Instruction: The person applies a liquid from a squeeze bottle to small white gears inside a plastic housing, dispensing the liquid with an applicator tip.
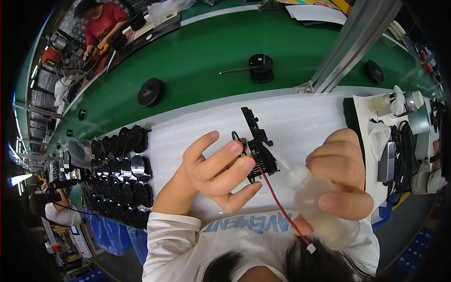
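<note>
close in, above the white mat, holds a squeeze bottle in the right hand, grip wrapped firmly round its body. aims its nozzle up and leftward at a black part; cannot tell if touching. pinches that part in the left hand, raised off the mat, grip almost closed, fingertips against its left side and one finger sticking up free. lets a red-and-black wire trail from the part toward the chest, down to a white plug beside the bottle. has rows of black discs left of the mat, and white paper with small jars and a grey box to the right. farther out, faces a green counter bearing three black speakers, the middle one trailing a short wire, the rightmost past a metal post. farthest off, faces a person in a red top, upper left.
</note>
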The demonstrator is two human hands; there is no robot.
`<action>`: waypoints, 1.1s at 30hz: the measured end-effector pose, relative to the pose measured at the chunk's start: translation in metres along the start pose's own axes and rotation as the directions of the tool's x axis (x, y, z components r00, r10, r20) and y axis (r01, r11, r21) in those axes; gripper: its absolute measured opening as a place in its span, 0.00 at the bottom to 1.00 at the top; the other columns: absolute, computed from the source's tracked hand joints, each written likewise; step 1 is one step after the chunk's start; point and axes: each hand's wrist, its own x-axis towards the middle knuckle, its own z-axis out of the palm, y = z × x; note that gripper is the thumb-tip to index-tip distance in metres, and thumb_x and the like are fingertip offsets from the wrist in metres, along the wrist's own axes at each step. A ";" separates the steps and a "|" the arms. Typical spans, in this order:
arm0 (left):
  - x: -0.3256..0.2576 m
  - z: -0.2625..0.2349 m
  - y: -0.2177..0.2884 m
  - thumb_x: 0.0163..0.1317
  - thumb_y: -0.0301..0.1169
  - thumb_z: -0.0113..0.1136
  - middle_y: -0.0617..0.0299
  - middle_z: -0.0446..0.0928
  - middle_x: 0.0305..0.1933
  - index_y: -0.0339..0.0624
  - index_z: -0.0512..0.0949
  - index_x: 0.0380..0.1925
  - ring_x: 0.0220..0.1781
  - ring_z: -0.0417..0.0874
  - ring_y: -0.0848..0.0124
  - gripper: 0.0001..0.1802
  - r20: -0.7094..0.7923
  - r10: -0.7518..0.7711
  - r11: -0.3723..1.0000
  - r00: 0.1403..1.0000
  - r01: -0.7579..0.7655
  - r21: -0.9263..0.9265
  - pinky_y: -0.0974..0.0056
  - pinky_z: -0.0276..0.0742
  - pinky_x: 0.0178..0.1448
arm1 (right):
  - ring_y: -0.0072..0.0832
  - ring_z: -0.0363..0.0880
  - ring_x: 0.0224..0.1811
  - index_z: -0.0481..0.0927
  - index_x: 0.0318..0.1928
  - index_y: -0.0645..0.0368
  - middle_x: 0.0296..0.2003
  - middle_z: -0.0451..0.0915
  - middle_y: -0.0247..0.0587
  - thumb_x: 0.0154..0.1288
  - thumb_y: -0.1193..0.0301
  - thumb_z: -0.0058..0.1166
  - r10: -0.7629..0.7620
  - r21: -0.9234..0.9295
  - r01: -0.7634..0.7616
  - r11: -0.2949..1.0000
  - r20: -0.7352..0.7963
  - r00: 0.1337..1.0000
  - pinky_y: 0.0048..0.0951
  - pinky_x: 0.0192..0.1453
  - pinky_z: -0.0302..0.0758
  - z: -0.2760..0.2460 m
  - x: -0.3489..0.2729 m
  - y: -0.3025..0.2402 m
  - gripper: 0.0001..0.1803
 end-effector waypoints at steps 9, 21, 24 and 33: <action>0.000 -0.001 0.001 0.43 0.24 0.63 0.65 0.68 0.48 0.61 0.62 0.42 0.49 0.72 0.67 0.28 0.004 0.009 1.000 1.000 -0.009 0.016 0.53 0.70 0.46 | 0.29 0.66 0.21 0.59 0.42 0.47 0.25 0.68 0.37 0.51 0.44 0.49 0.059 -0.085 -0.046 0.995 0.158 0.986 0.30 0.25 0.58 -0.008 -0.001 -0.008 0.27; 0.013 -0.011 0.005 0.49 0.33 0.56 0.59 0.69 0.47 0.64 0.63 0.43 0.47 0.73 0.61 0.21 0.057 -0.143 0.986 0.988 0.147 -0.080 0.53 0.69 0.43 | 0.30 0.65 0.22 0.61 0.44 0.43 0.26 0.68 0.36 0.51 0.47 0.51 0.140 -0.100 -0.119 0.988 0.236 0.962 0.31 0.27 0.60 -0.013 -0.001 -0.020 0.24; 0.007 -0.010 0.002 0.48 0.34 0.57 0.56 0.70 0.47 0.64 0.63 0.44 0.46 0.74 0.59 0.22 0.063 -0.174 0.981 0.983 0.179 -0.078 0.54 0.68 0.42 | 0.30 0.64 0.23 0.62 0.45 0.41 0.27 0.68 0.35 0.51 0.49 0.52 0.159 -0.092 -0.141 0.986 0.244 0.957 0.32 0.28 0.60 -0.013 0.000 -0.025 0.24; 0.006 -0.012 -0.010 0.42 0.29 0.62 0.50 0.70 0.46 0.64 0.62 0.45 0.43 0.74 0.56 0.30 0.016 -0.100 0.989 0.995 0.101 -0.107 0.55 0.68 0.39 | 0.24 0.65 0.19 0.69 0.37 0.47 0.21 0.71 0.33 0.50 0.59 0.56 -0.007 -0.067 0.011 0.998 0.058 0.998 0.25 0.22 0.55 -0.001 -0.004 -0.019 0.16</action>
